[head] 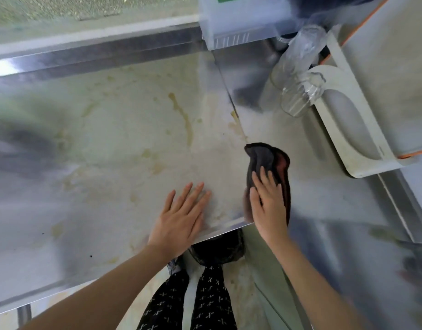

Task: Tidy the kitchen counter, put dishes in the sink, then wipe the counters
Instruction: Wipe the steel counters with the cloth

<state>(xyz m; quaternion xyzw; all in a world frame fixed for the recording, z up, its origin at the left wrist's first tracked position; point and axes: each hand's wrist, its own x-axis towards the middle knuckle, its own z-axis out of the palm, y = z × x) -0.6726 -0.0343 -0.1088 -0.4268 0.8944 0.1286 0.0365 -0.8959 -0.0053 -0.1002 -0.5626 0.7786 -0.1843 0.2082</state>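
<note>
A steel counter (114, 144) fills the view, smeared with yellowish stains and streaks. My left hand (181, 215) lies flat on it near the front edge, fingers straight and spread. Just to its right, my right hand (268, 206) presses a dark grey cloth (264, 160) with a reddish underside against the counter, right at the seam between two counter sections. The cloth sticks out beyond my fingertips toward the back.
Two clear glass jars (298, 67) lie at the back right beside a white appliance (355, 120) with an orange trim. A pale box (236, 22) stands at the back. The counter's front edge (219, 231) runs just under my wrists; my legs show below.
</note>
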